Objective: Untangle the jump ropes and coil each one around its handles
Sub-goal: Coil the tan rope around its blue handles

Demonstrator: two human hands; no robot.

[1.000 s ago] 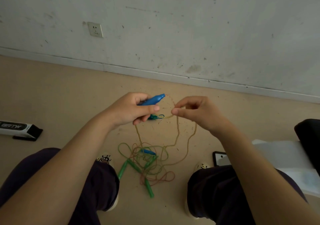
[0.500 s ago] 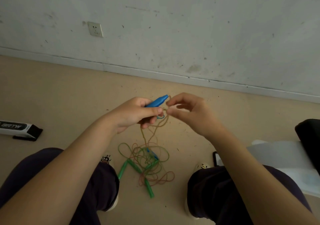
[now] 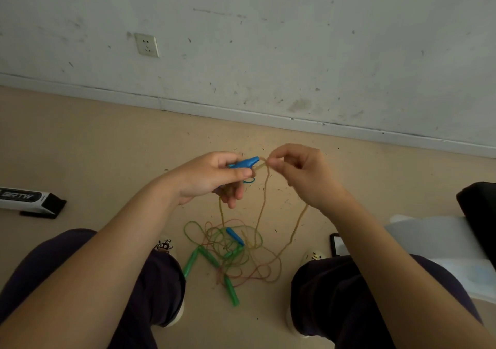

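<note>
My left hand (image 3: 212, 178) grips a blue handle (image 3: 245, 162) above the floor, its tip pointing right. Right beside that tip my right hand (image 3: 300, 174) pinches the tan-orange rope (image 3: 264, 204), which hangs down in two strands. On the floor between my knees lies a tangle (image 3: 236, 252) of green and orange rope. A second blue handle (image 3: 235, 236) lies in that tangle, with green handles (image 3: 208, 258) at its left and one green handle (image 3: 231, 291) below.
A white and black box (image 3: 29, 199) lies on the floor at the left. At the right are a phone (image 3: 335, 244), white sheets (image 3: 429, 241) and a black object (image 3: 479, 209). The wall with a socket (image 3: 146, 45) runs behind.
My right hand has moved left and up until its fingertips meet the tip of the blue handle. The hanging rope loop has narrowed. My left hand has stayed about where it was.
</note>
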